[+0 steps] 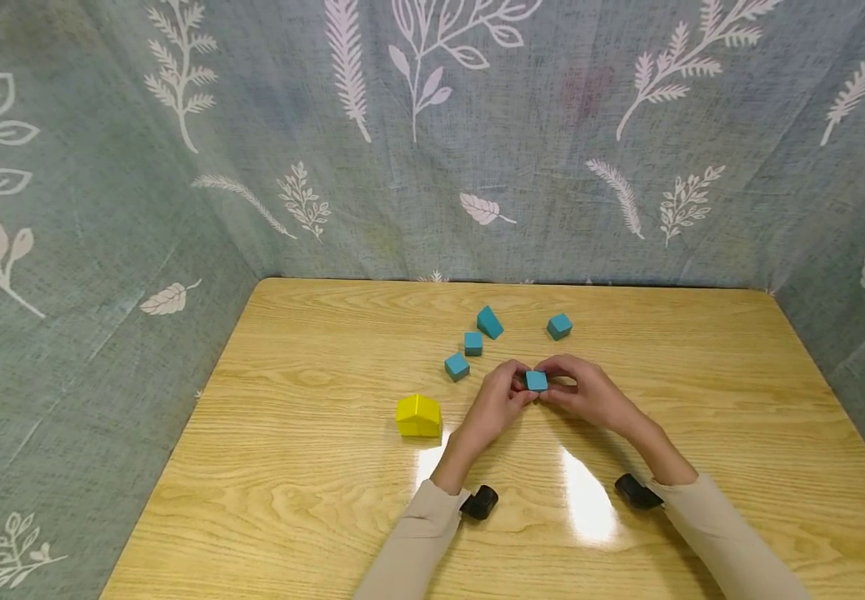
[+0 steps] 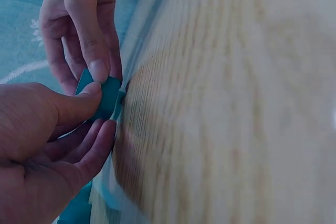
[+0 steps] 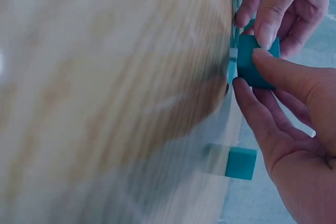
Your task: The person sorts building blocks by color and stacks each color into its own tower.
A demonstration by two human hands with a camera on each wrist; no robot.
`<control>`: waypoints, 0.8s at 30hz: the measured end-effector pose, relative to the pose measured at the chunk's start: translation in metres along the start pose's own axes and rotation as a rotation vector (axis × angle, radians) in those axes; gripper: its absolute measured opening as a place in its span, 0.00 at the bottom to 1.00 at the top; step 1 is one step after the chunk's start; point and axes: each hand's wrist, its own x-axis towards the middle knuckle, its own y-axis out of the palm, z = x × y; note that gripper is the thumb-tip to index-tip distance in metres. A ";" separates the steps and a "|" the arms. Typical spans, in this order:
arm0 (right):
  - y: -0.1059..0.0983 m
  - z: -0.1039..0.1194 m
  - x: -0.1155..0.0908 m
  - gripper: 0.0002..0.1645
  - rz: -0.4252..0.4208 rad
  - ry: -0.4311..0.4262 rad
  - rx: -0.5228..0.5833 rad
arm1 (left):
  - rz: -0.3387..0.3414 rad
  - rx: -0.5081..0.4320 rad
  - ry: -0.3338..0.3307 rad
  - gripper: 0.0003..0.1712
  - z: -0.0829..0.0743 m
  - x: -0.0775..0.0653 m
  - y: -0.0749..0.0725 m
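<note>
Both hands meet over the table around one small blue cube (image 1: 537, 381). The left hand (image 1: 498, 398) pinches it from the left, while the right hand (image 1: 586, 392) pinches its right side. Up close in the left wrist view, both thumbs rest on the near face of the cube (image 2: 108, 95), with fingers curled behind it. The right wrist view also has the cube (image 3: 254, 66) between the two hands, at or just above the tabletop; I cannot tell which. Beyond the left hand lie two more blue cubes, one nearer (image 1: 457, 367) and one farther (image 1: 473, 343).
A blue wedge (image 1: 489, 323) lies behind those cubes, and another blue cube (image 1: 560, 327) sits beyond the right hand. Left of the left forearm stands a yellow house-shaped piece (image 1: 418, 416). A patterned cloth (image 1: 432, 208) hangs behind the wooden table (image 1: 290, 500).
</note>
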 end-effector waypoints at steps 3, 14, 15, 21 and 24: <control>0.003 0.002 -0.005 0.20 0.004 0.001 0.017 | 0.010 -0.003 0.009 0.15 -0.001 -0.006 0.000; 0.015 0.010 -0.020 0.20 0.006 -0.016 0.052 | 0.051 0.006 0.030 0.15 -0.002 -0.028 0.001; 0.016 0.010 -0.022 0.20 0.007 -0.014 0.058 | 0.054 0.005 0.035 0.15 -0.002 -0.030 0.001; 0.024 0.014 -0.030 0.19 0.010 -0.023 0.095 | 0.070 0.018 0.055 0.14 -0.003 -0.042 0.000; 0.027 0.016 -0.033 0.19 0.013 -0.048 0.103 | 0.080 0.026 0.053 0.14 -0.004 -0.048 -0.001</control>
